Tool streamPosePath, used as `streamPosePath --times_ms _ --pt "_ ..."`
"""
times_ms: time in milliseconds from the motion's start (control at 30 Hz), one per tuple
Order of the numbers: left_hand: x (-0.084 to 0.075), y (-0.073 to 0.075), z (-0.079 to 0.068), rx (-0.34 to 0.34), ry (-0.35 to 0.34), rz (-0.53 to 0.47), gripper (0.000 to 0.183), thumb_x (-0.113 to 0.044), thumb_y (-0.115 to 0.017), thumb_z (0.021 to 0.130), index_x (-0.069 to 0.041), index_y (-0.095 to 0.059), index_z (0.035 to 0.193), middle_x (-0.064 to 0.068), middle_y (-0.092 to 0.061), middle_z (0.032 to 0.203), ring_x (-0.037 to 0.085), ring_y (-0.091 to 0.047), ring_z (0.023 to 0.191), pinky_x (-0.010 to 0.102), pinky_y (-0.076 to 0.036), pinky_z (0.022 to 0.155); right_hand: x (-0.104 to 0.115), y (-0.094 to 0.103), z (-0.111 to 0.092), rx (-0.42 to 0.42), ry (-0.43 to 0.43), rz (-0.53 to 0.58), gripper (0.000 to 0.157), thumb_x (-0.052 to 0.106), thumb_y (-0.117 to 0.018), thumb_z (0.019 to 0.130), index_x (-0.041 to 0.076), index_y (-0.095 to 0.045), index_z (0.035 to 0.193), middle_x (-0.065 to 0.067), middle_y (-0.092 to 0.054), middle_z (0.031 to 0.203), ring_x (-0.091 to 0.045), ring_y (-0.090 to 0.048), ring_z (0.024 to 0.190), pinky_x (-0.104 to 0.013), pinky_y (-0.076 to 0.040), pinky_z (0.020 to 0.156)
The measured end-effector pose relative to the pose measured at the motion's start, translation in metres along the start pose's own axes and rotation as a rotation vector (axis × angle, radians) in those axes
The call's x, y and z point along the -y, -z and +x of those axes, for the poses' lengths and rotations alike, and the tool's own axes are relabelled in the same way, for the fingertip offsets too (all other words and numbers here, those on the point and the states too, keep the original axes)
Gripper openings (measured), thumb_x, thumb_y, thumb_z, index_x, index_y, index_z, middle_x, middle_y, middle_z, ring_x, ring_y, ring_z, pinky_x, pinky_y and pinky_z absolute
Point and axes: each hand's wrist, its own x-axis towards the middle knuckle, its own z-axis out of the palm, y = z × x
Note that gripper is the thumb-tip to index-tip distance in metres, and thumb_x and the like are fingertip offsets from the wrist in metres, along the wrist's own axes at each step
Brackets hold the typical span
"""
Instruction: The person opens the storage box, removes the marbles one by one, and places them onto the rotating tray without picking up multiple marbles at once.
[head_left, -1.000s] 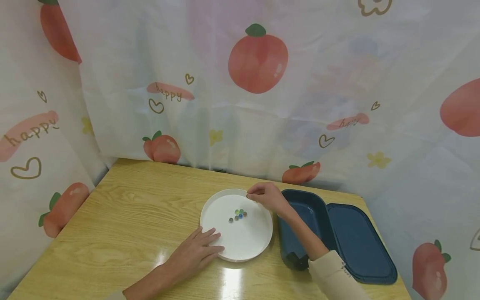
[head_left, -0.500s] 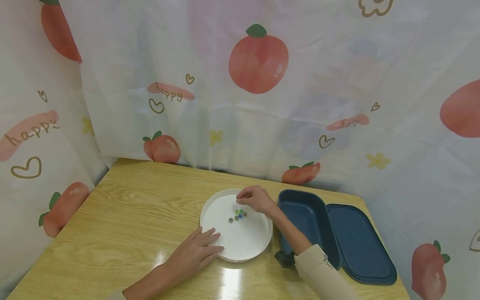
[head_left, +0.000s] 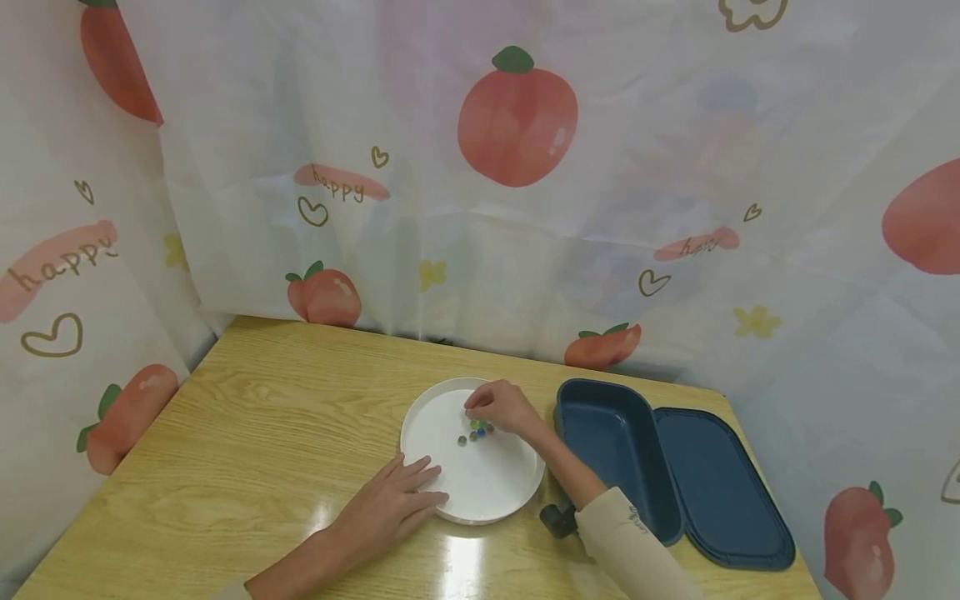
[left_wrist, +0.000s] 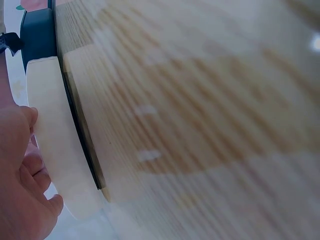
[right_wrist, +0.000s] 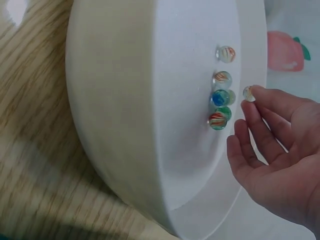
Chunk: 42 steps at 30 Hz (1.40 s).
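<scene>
Right hand (head_left: 501,407) over white round tray (head_left: 480,487), pinching one clear marble (right_wrist: 248,93) at fingertips. Marble cluster (head_left: 475,430) near tray centre, touching. Left hand (head_left: 390,504) flat, fingers straight, resting on tray rim at 8 o'clock. Navy box (head_left: 622,467) at 3 o'clock on surface (head_left: 247,442).

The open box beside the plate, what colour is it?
Dark blue box, clearest in the head view.

Bare wooden table (head_left: 262,417) lies open from seven to eleven o'clock of the white plate (head_left: 480,492). At three o'clock the blue box (head_left: 611,442) and its lid (head_left: 720,483) block that side. The left hand (head_left: 393,504) rests at the plate's seven o'clock rim; the right hand (head_left: 501,408) covers the marbles (head_left: 476,431) near twelve. The peach-print curtain (head_left: 517,208) walls off the far edge.
</scene>
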Motion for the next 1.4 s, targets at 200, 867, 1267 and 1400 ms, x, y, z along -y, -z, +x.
streamPosePath --times_ms 200,867,1267,1400 --pt "-0.001 0.001 0.0 0.001 0.003 -0.004 0.021 -0.024 -0.065 0.099 -0.02 -0.075 0.117 0.009 -0.063 0.133 0.029 -0.052 0.131 0.06 -0.038 0.106 0.0 -0.006 0.002 0.027 -0.008 -0.03 0.004 0.007 -0.076 0.088 0.009 -0.078 0.091 0.002 -0.072 0.085 -0.011 -0.061 0.074 -0.024 -0.049 0.061" --pt "0.001 -0.001 0.001 -0.022 -0.014 0.001 0.02 -0.023 -0.066 0.098 -0.02 -0.075 0.116 0.01 -0.064 0.132 0.03 -0.052 0.131 0.061 -0.039 0.104 -0.006 -0.011 0.007 0.058 0.031 -0.07 0.004 0.009 -0.078 0.087 0.012 -0.078 0.09 0.005 -0.072 0.084 -0.007 -0.06 0.075 -0.025 -0.049 0.067" --pt "0.001 -0.001 0.0 -0.015 -0.007 0.005 0.021 -0.022 -0.069 0.096 -0.02 -0.076 0.115 0.009 -0.064 0.132 0.029 -0.053 0.13 0.06 -0.038 0.106 -0.006 -0.011 0.006 0.069 0.017 -0.059 0.004 0.009 -0.079 0.086 0.012 -0.078 0.088 0.005 -0.07 0.081 -0.009 -0.056 0.072 -0.024 -0.047 0.064" --pt "0.001 -0.001 0.0 -0.008 -0.003 0.004 0.021 -0.022 -0.068 0.096 -0.02 -0.075 0.115 0.009 -0.064 0.132 0.029 -0.052 0.131 0.06 -0.038 0.106 -0.006 -0.009 0.006 0.072 0.016 -0.06 0.005 0.01 -0.078 0.086 0.011 -0.078 0.091 0.005 -0.07 0.083 -0.01 -0.056 0.073 -0.025 -0.047 0.065"
